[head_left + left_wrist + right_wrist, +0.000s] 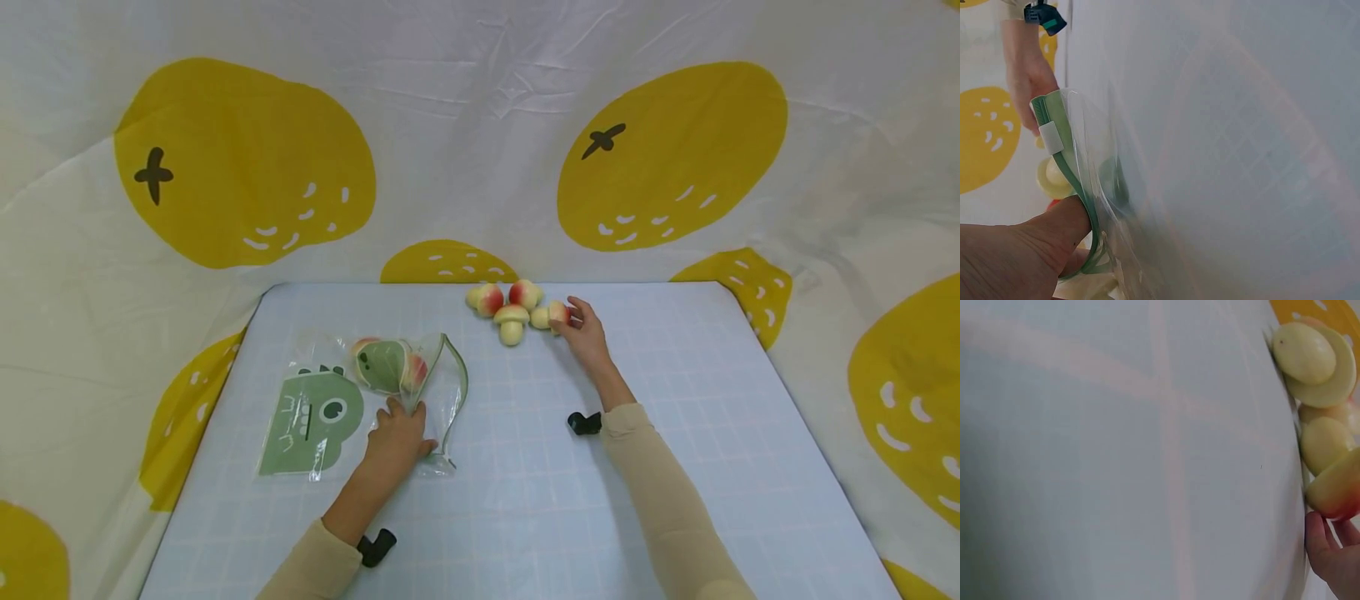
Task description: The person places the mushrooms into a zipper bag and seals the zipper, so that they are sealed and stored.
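— While lying at the lower left of the head view, left hand point(396, 437) gripping the clear zip bag point(438, 392) by its green rim, thumb curled over the edge in the left wrist view. Bag resting flat on the pale blue surface point(712, 433), mouth gaping open.

— Holding anything inside?

— Showing a green-printed pouch with peach pieces point(386, 367) at its upper part, just above the fingers. Lying beside it, further left, a flat green dinosaur bag point(307, 423), touching or overlapping the clear one; hard telling which.

— And over at centre top?

— Right hand point(583, 332) reaching to the cluster of toy pieces point(513, 307) near the far edge of the surface, fingertips pinching the rightmost peach piece point(557, 313). Fingers curling lightly round it, also showing at the lower right of the right wrist view, under a yellow-and-red piece point(1335, 490).

— Anything else nearby?

— Sitting just left of that piece, a cream mushroom point(512, 323), then two more peaches behind. Hanging all round the back, a white cloth with big yellow fruit prints point(247, 158).
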{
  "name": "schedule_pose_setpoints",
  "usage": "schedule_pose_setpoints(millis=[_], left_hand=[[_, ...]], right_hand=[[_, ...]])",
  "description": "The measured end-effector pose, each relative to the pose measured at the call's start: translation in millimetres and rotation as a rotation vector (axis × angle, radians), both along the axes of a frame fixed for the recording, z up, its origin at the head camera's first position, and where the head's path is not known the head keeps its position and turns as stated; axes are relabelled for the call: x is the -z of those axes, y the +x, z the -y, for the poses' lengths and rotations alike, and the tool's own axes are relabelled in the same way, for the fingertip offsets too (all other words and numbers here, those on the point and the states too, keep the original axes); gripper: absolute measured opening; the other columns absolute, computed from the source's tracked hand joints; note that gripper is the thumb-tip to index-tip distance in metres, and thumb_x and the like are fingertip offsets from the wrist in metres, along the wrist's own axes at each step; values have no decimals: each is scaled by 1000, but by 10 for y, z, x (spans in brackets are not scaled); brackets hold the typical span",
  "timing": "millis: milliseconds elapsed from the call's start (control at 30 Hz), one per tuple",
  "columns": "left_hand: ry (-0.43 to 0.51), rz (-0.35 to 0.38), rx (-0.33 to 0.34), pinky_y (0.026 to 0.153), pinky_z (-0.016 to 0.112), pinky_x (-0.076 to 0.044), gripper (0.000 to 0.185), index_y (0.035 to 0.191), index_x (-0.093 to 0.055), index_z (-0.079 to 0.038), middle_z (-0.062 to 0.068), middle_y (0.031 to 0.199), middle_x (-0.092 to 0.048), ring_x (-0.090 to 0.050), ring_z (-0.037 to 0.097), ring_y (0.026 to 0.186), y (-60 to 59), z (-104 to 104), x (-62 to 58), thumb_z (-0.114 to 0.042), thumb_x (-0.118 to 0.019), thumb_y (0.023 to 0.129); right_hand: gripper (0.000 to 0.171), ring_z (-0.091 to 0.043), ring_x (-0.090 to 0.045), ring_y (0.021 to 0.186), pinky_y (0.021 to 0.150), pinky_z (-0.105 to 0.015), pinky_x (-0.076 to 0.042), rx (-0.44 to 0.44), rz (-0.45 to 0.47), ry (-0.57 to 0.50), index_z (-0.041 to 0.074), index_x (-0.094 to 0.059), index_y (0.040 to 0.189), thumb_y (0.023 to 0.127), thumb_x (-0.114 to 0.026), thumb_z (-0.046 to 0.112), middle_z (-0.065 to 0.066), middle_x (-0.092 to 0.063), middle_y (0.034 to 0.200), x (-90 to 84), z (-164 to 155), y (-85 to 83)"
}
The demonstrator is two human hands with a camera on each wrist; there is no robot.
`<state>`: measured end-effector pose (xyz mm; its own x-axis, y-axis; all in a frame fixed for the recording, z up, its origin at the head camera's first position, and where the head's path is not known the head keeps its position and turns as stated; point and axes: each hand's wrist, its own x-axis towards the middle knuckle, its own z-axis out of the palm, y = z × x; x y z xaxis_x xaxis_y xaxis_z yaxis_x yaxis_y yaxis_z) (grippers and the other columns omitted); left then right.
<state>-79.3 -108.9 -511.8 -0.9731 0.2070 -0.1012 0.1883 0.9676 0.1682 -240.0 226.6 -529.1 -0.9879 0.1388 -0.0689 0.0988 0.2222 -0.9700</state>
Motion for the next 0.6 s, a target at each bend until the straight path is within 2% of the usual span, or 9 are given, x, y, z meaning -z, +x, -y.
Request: schedule_pose_setpoints(millis=[400,600], left_hand=[[5,-59,5,61,58,-55,66,127,-61,3,48,118,-49,-57,58,98,17,-14,-11,-36,-84,80],[-5,-72,9,60,57,-55,66,127,-61,3,48,118,-50,-57,58,97,22,-9,-14,-37,-84,80]], right_hand=[[66,-36,-51,125,97,-42,-44,21,30,15,5,-44,148,90,-74,14,-20,-48,139,18,-1,5],[66,-34,-52,123,95,-38,-46,53,36,-3,5,-45,147,89,-74,13,-20,-50,135,22,2,15]])
